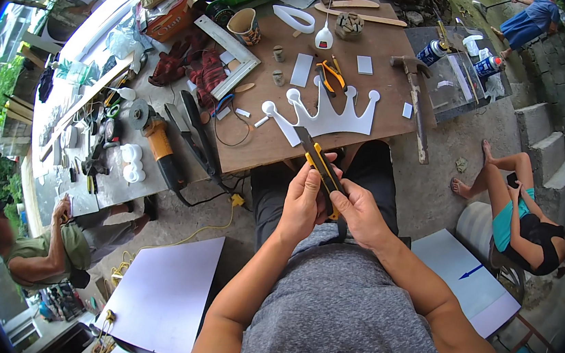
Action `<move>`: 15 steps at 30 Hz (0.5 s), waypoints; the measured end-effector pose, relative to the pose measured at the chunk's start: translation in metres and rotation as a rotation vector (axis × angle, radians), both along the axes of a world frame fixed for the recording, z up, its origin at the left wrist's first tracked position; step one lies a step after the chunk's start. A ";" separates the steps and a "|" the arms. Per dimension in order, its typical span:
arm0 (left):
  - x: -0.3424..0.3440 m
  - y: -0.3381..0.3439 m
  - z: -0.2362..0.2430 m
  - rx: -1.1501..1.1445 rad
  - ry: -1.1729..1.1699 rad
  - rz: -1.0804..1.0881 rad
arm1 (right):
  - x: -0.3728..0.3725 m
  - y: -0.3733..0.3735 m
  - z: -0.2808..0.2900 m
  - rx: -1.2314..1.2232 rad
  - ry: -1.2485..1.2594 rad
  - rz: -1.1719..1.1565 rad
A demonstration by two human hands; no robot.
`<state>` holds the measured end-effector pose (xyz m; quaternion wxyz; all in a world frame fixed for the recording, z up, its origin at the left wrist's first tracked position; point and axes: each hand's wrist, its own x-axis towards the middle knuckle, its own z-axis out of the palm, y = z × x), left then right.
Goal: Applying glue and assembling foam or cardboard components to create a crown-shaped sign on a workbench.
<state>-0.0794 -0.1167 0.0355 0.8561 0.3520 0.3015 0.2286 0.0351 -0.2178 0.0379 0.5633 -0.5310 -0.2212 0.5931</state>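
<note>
Both hands are together in front of my waist, at the near edge of the brown board. My left hand [302, 203] is closed around the side of a yellow and black utility knife [323, 167]. The fingers of my right hand [363, 216] also close on it, with the thumb lying on its lower part. The dark blade end points up and left, overlapping the near edge of a white crown-shaped cutout [333, 118] that lies flat. Orange-handled pliers [332, 78] rest just beyond the crown.
A hammer [412, 93] lies across the board's right edge. On the left are an angle grinder [158, 143], a metal square [236, 58] and red gloves [200, 71]. White panels [164, 288] stand behind me. People are at left [54, 249] and right [520, 208].
</note>
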 end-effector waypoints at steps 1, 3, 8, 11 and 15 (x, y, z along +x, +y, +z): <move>0.000 -0.001 0.000 0.004 0.009 -0.012 | -0.003 0.001 0.001 0.003 0.019 -0.032; -0.001 -0.003 0.000 0.017 0.037 -0.038 | -0.008 0.004 0.001 0.007 0.039 -0.064; -0.001 -0.007 -0.007 0.017 0.069 -0.062 | -0.011 0.010 0.003 -0.045 0.144 -0.140; -0.003 -0.009 -0.012 0.043 0.070 -0.092 | -0.012 0.008 -0.004 -0.056 0.159 -0.146; -0.002 -0.010 -0.016 0.025 0.072 -0.077 | -0.011 0.007 -0.011 -0.077 0.137 -0.151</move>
